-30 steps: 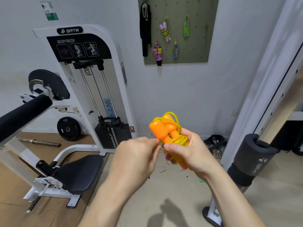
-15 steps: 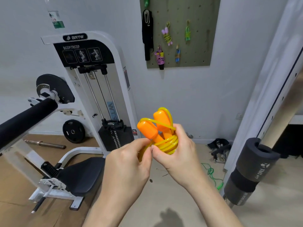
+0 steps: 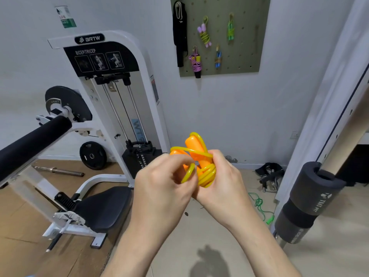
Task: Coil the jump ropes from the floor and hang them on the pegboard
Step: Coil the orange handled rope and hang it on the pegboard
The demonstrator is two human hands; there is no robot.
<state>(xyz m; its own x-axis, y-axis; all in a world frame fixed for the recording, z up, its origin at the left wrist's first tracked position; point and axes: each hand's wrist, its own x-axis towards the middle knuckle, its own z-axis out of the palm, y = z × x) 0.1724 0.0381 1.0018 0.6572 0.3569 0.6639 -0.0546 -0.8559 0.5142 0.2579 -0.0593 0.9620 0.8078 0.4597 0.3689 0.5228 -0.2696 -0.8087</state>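
The jump rope (image 3: 194, 144) in the grip has bright orange handles and a translucent yellow cord (image 3: 208, 172). High above the grip, the pegboard (image 3: 245, 56) is olive green with a regular grid of dark holes. On it hang a lime rope (image 3: 205, 36) with lilac handles, an all-green rope (image 3: 231, 30), a magenta rope (image 3: 196, 65) with black and yellow handles, a blue-handled rope (image 3: 218, 56) and a black strap (image 3: 180, 33). Down to the right of the grip, a green rope (image 3: 259, 204) lies on the beige floor (image 3: 199, 226). Left of the grip stands a white machine (image 3: 143, 80) with a black panel (image 3: 103, 58), over brown wood-grain flooring (image 3: 24, 216).
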